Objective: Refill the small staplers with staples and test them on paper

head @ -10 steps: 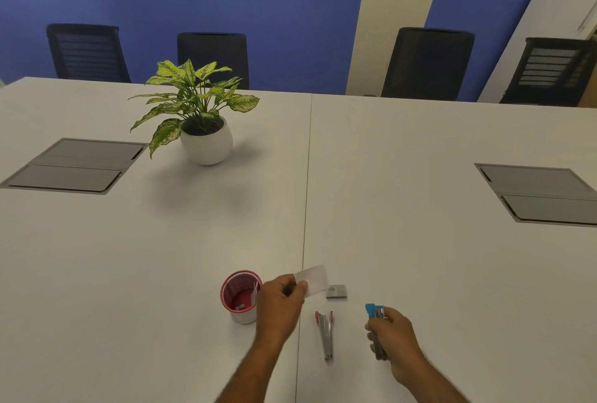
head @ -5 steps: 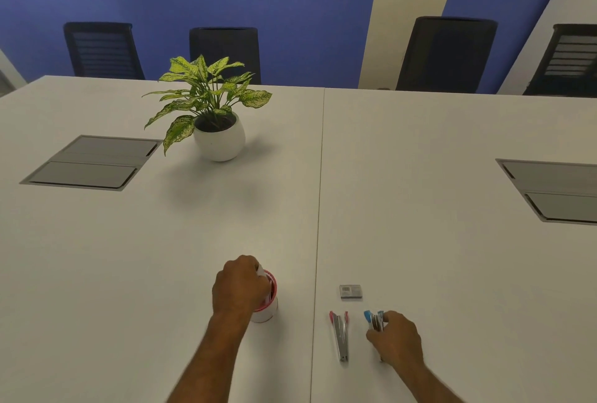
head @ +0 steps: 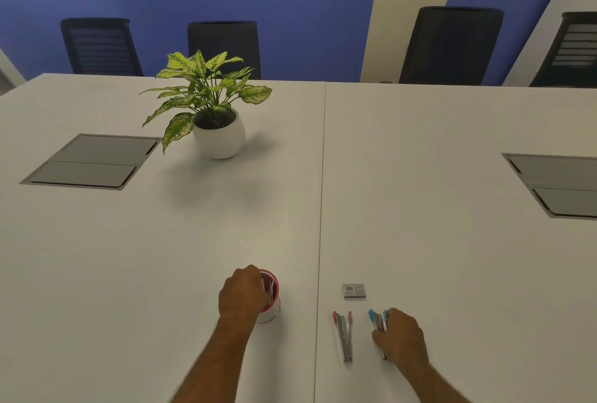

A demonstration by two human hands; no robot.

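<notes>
In the head view, the left hand (head: 243, 295) reached over the rim of a red-and-white cup (head: 270, 302) on the white worktop (head: 420, 208), fingers curled down into it; whether they grasped anything inside could not be told. The right hand (head: 400, 336) gripped a blue stapler (head: 377, 318) lying on the worktop. Just left of it lay a red stapler (head: 343, 334), opened out flat and untouched. A small grey staple box (head: 354, 291) sat just beyond the staplers. Farther back stood a potted plant (head: 211, 111).
</notes>
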